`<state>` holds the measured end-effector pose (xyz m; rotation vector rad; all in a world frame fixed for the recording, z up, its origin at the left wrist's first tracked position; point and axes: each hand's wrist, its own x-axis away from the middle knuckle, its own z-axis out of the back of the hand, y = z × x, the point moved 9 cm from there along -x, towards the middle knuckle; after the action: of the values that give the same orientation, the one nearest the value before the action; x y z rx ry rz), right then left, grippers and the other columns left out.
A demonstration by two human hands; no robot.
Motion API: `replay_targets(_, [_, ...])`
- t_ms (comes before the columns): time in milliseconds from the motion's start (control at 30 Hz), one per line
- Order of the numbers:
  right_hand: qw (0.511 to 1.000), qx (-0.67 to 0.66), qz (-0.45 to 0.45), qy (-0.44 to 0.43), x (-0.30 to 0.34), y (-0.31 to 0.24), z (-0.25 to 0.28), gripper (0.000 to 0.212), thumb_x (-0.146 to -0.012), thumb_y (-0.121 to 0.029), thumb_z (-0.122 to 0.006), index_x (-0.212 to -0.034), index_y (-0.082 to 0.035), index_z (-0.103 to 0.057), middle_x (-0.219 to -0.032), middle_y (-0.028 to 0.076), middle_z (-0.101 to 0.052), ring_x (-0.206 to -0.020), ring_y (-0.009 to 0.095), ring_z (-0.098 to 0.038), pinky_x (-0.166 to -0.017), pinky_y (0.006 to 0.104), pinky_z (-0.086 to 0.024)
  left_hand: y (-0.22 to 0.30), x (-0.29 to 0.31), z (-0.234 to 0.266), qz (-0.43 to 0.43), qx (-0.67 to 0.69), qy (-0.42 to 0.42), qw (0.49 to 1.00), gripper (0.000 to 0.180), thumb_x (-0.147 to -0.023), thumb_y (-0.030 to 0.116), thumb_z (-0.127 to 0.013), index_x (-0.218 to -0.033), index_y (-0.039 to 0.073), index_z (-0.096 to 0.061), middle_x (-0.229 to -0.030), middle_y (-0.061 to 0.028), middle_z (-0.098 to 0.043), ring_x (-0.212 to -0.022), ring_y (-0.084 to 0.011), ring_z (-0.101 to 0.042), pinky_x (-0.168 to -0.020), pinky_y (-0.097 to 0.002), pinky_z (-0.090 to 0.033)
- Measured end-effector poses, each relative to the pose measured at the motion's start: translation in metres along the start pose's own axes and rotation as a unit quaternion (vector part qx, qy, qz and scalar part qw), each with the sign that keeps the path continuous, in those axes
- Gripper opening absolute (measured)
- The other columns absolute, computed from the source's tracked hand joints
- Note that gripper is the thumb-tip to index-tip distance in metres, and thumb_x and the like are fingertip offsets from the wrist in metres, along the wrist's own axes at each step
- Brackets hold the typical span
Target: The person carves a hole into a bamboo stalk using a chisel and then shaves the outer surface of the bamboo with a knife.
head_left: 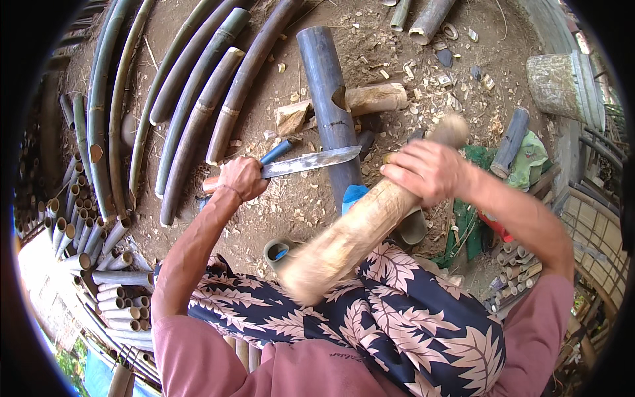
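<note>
My left hand [242,179] is closed round the handle of a machete [304,165]. The flat blade points right, and its tip overlaps a thick dark bamboo pole [323,83]; whether it touches is unclear. A notch shows in the pole's right side, above the blade. My right hand [426,171] grips a stout pale wooden club [357,235] near its upper end. The club slants down to the left over my lap, its lower end blurred. Just beyond the blade lies a blue cylindrical piece [276,151]. Something blue [354,196] sits by the pole's near end.
A short log [377,99] crosses beneath the pole. Long bamboo poles [198,112] lie at the left, above stacked cut tubes [122,308]. Wood chips litter the dirt ground. A dirty bucket [561,86] stands far right, near a short bamboo piece [510,142] and green netting [466,225].
</note>
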<state>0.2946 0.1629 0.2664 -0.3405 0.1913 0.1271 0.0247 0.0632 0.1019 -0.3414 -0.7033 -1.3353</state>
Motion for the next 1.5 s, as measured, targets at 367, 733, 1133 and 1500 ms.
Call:
replay_targets(367, [0.979, -0.001, -0.075, -0.192, -0.001, 0.039, -0.040, 0.044, -0.067, -0.020, -0.076, -0.103, -0.004, -0.056, -0.087, 0.009, -0.064, -0.078, 0.026, -0.066, -0.068, 0.0372, -0.056, -0.001, -0.013, 0.002, 0.002, 0.001, 0.014, 1.000, 0.024, -0.076, 0.024, -0.059, -0.079, 0.005, -0.073, -0.083, -0.0209, -0.070, -0.076, -0.0375, -0.069, -0.072, -0.0477, -0.056])
replay_targets(733, [0.975, -0.041, -0.128, -0.176, 0.002, 0.018, -0.023, 0.048, -0.065, -0.027, -0.078, -0.104, -0.007, -0.059, -0.086, 0.010, -0.061, -0.077, 0.027, -0.065, -0.063, 0.0402, -0.057, -0.010, -0.011, -0.010, -0.013, -0.028, -0.003, 1.000, 0.025, -0.077, 0.028, -0.059, -0.081, 0.007, -0.073, -0.084, -0.0186, -0.070, -0.077, -0.0354, -0.070, -0.074, -0.0468, -0.056])
replay_targets(1133, [0.931, 0.032, -0.258, -0.255, 0.024, 0.032, -0.020, 0.062, -0.065, -0.034, -0.081, -0.114, -0.006, -0.054, -0.097, 0.011, -0.063, -0.083, 0.028, -0.066, -0.070, 0.0394, -0.056, -0.007, -0.006, -0.001, -0.007, 0.008, 0.039, 0.999, 0.021, -0.073, 0.025, -0.062, -0.079, 0.007, -0.072, -0.085, -0.0187, -0.069, -0.079, -0.0373, -0.068, -0.074, -0.0486, -0.055])
replay_targets(1500, [0.954, -0.042, -0.288, -0.074, 0.054, 0.024, 0.020, 0.071, -0.054, -0.029, -0.081, -0.114, 0.001, -0.057, -0.098, 0.018, -0.064, -0.080, 0.034, -0.066, -0.073, 0.0435, -0.056, 0.010, 0.021, 0.008, -0.040, -0.031, 0.292, 0.955, 0.041, -0.073, 0.034, -0.077, -0.095, 0.004, -0.059, -0.095, -0.0113, -0.059, -0.090, -0.0294, -0.060, -0.081, -0.0438, -0.046])
